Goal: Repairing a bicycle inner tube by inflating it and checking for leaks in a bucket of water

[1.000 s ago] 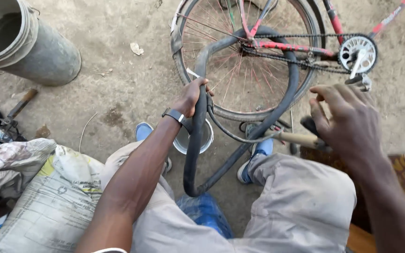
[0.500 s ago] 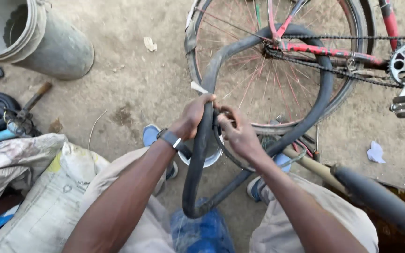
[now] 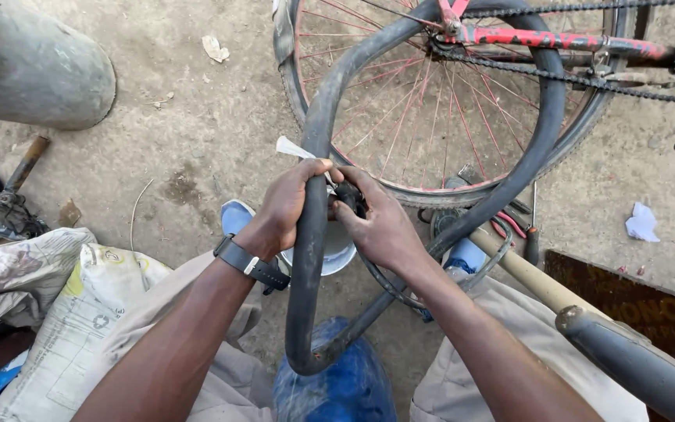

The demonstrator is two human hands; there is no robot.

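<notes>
At far left a grey bucket (image 3: 37, 74) lies on the dirt, with printed sacks (image 3: 64, 312) below it by your knee. Your left hand (image 3: 291, 207), a black watch (image 3: 250, 264) on its wrist, is closed around the black inner tube (image 3: 306, 258), which loops from the blue container (image 3: 337, 387) between your legs up over the bicycle wheel (image 3: 431, 101). Your right hand (image 3: 380, 223) pinches the tube just beside the left, fingers curled shut. A grey pump handle (image 3: 634, 363) lies at right
</notes>
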